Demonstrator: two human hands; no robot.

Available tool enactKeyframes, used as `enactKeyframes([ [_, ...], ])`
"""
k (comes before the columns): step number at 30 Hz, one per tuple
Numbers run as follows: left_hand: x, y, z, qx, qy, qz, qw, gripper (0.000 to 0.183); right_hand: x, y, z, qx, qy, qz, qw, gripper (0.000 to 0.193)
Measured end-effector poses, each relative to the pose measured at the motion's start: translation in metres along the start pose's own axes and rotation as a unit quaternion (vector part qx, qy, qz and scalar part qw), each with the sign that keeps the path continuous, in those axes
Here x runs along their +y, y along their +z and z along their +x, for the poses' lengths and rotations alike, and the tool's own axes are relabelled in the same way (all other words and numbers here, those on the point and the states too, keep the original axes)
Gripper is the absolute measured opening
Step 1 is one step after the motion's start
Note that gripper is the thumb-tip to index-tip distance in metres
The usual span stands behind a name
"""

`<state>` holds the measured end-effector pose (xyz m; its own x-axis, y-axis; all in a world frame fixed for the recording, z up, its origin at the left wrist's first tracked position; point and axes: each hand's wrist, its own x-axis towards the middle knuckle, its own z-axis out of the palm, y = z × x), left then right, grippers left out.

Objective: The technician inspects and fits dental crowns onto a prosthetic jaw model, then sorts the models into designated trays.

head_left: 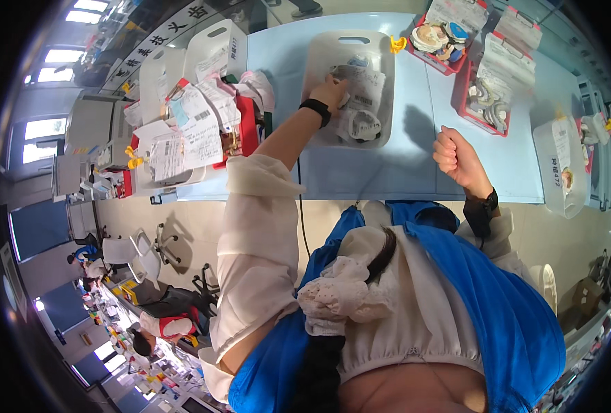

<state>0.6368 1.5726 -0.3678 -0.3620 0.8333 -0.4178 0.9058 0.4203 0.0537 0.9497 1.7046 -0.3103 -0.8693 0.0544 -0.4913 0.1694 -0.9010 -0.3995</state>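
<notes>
My left hand [328, 94] reaches into a translucent white plastic bin [314, 63] on the light blue table. Its fingers are bent at the left edge of a clear bag with a printed paper label [366, 85]; what they hold, if anything, is hidden. Nearer to me in the same bin lies a pale, horseshoe-shaped piece in a clear bag [365, 126], perhaps a dental cast. My right hand [455, 157] is curled into a loose fist over the table's near right part, apart from the bin, with nothing showing in it.
A yellow clip [397, 45] sits on the bin's right rim. Two red trays [440, 63] [483, 124] with casts and papers stand at the right. Another white bin [554, 180] is at the right edge. Paper-filled bins [217, 43] crowd the left. A black cable [303, 220] hangs down in front.
</notes>
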Motion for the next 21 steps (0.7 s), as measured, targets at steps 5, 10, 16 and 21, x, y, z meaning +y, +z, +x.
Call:
enactKeyframes([
  [5,-0.020,-0.018,0.011,0.056,0.040,-0.031,0.997,0.041,0.001,-0.003,0.024,0.003,-0.010,0.007,1.000,0.040],
  [10,-0.035,-0.068,0.032,0.140,0.177,-0.017,0.974,0.030,0.015,0.005,0.024,0.014,-0.038,0.027,0.999,0.039],
  [16,-0.040,-0.029,0.042,0.004,0.251,-0.008,0.968,0.054,0.040,0.022,0.012,0.069,-0.081,0.047,0.993,0.039],
  [21,-0.027,0.005,0.022,0.040,0.233,-0.031,0.971,0.077,0.055,0.020,0.006,0.080,-0.096,0.054,0.991,0.039],
])
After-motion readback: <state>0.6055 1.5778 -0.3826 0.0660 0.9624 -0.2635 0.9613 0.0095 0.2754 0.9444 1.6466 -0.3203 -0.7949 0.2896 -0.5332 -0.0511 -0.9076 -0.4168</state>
